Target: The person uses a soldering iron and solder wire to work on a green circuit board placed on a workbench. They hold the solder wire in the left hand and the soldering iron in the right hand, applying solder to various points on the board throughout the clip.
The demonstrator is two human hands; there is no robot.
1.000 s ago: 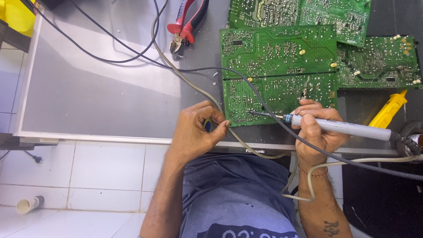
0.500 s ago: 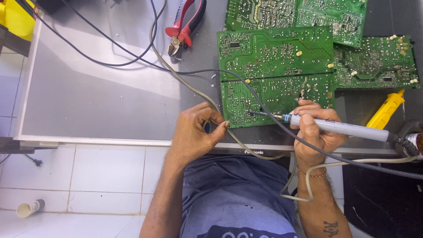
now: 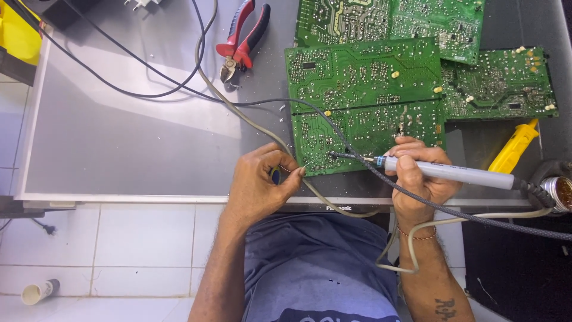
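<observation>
My right hand (image 3: 420,179) grips a white-handled soldering iron (image 3: 453,174) like a pen, its dark tip resting at the lower edge of a green circuit board (image 3: 363,101). My left hand (image 3: 262,182) is pinched on a thin solder wire (image 3: 307,166) that points toward the same board edge, a small blue object showing between its fingers. A grey cable (image 3: 250,119) runs under my left hand, and a braided dark cord (image 3: 476,217) trails from the iron to the right.
More green boards (image 3: 500,83) overlap at the back right. Red-handled cutters (image 3: 241,42) lie at the top centre, a yellow tool (image 3: 513,148) and a solder-wick tin (image 3: 560,192) at the right. Black cables cross the grey panel (image 3: 119,137). White tiled floor lies below.
Both hands stay almost still; the view has shifted slightly, and the iron tip remains at the board's lower edge.
</observation>
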